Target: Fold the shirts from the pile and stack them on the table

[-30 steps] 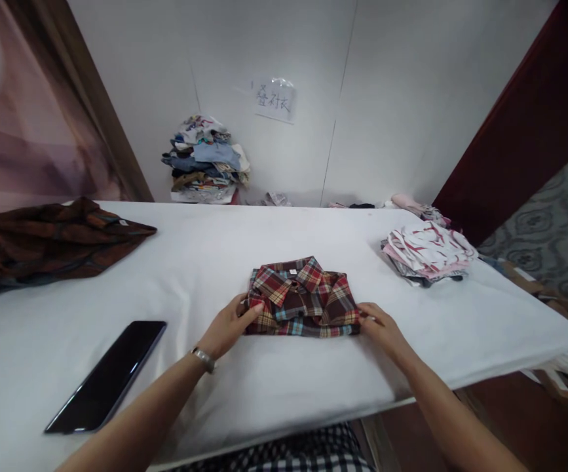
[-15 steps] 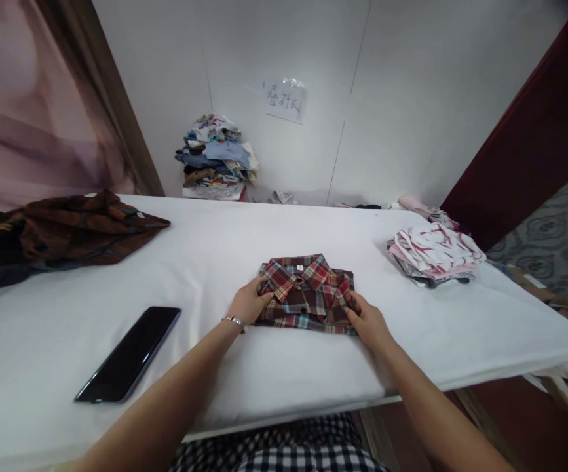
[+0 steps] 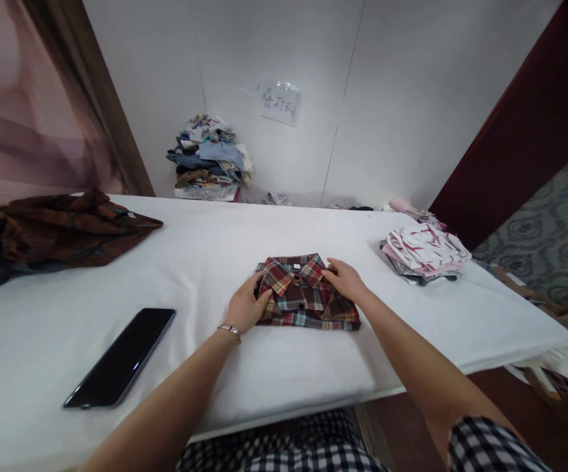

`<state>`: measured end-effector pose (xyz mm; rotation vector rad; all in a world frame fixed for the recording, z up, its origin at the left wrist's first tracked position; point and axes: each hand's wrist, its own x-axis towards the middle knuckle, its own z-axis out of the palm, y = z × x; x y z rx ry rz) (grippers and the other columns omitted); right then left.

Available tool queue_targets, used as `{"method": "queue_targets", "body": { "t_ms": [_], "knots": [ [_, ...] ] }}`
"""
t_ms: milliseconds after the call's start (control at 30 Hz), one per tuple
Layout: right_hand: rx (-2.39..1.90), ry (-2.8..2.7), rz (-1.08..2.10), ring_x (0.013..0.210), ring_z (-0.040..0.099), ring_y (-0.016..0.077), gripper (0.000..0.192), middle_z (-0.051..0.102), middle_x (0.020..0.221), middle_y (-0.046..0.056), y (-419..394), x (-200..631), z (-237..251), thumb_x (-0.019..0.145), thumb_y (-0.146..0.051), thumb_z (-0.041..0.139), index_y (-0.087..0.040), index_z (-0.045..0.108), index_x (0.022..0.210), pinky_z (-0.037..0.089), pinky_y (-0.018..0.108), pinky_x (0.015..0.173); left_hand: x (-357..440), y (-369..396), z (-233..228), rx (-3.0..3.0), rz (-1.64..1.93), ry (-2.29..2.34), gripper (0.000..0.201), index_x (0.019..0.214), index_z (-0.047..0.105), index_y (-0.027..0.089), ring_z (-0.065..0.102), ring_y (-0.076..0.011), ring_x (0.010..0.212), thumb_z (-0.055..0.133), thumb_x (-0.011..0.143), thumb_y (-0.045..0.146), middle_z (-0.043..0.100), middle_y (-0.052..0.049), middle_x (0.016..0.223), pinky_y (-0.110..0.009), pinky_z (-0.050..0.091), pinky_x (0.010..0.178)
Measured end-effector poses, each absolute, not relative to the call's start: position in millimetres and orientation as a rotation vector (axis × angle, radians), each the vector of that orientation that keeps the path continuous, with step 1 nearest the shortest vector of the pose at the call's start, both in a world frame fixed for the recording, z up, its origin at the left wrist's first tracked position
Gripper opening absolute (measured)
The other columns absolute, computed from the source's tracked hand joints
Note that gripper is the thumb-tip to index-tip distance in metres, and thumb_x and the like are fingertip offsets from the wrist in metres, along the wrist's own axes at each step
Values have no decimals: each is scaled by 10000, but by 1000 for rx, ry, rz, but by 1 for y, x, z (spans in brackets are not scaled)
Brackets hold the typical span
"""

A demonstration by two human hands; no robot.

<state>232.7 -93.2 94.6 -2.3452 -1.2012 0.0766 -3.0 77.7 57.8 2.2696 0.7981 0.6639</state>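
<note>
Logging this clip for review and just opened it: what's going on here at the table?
A person stands at a white padded table with both bare hands on a folded red-and-brown plaid shirt. The left hand rests on its left edge; the right hand lies on its upper right corner by the collar. A black phone lies to the left, a stack of folded pink-and-white clothes to the right.

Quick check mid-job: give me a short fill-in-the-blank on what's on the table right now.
1. Both hands rest on a folded ____ shirt.
2. The left hand wears a bracelet on its ____.
3. The black phone lies to the ____ of the left hand.
4. The right hand rests near the shirt's ____.

Missing words: plaid; wrist; left; collar
</note>
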Motion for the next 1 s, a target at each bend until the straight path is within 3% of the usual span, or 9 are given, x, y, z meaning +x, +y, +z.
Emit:
{"method": "queue_targets", "body": {
  "t_ms": [133, 233, 467, 633, 733, 867, 1000],
  "knots": [
    [-2545, -1177, 143, 886, 647, 198, 229, 741, 971, 58, -77, 229, 101, 899, -259, 531, -214, 711, 1034, 410, 269, 722, -7, 82, 54, 2268, 682, 735, 534, 1362, 511, 222, 626, -244, 1192, 563, 860, 393, 646, -65, 1335, -406, 505, 1027],
    [-2566, -1122, -108, 888, 642, 193, 284, 741, 972, 66, -89, 225, 91, 941, -243, 437, -209, 718, 931, 387, 270, 720, -8, 86, 52, 2294, 720, 698, 547, 1369, 515, 218, 608, -251, 1218, 568, 861, 414, 634, -74, 1353, -416, 494, 1044],
    [-2462, -1012, -6, 876, 648, 189, 238, 748, 960, 32, -99, 234, 58, 915, -270, 485, -232, 718, 946, 418, 265, 735, 1, 89, 47, 2408, 668, 852, 366, 1174, 652, 179, 628, -267, 1169, 512, 836, 194, 686, -110, 1257, -442, 486, 1046],
    [-2350, -1030, -9, 863, 649, 192, 245, 741, 936, 31, -98, 239, 54, 895, -276, 479, -231, 717, 930, 444, 279, 758, -5, 90, 49, 2380, 812, 875, 495, 1268, 586, 167, 641, -263, 1128, 520, 779, 129, 680, -116, 1250, -424, 530, 971],
    [-2363, -1050, 81, 855, 655, 199, 246, 741, 916, 31, -100, 240, 54, 881, -282, 487, -234, 720, 939, 461, 295, 764, -10, 85, 59, 2419, 1018, 812, 401, 1219, 606, 170, 617, -272, 1151, 530, 825, 169, 669, -124, 1256, -452, 510, 980],
    [-2278, -1133, -4, 969, 647, 231, 313, 727, 1017, 74, -109, 237, 58, 906, -372, 468, -216, 724, 995, 481, 360, 886, -11, 70, 69, 2585, 1094, 462, 226, 1077, 662, 213, 636, -242, 1060, 502, 921, 247, 715, -83, 1126, -451, 509, 940],
    [-2229, -1231, -141, 1309, 493, 276, 489, 566, 1400, 122, -121, 220, 57, 937, -504, 435, -215, 627, 1282, 369, 462, 1100, -6, 61, 60, 2705, 933, 356, 262, 1122, 657, 200, 604, -244, 1169, 498, 915, 211, 671, -106, 1250, -451, 486, 1022]
  ]
}}
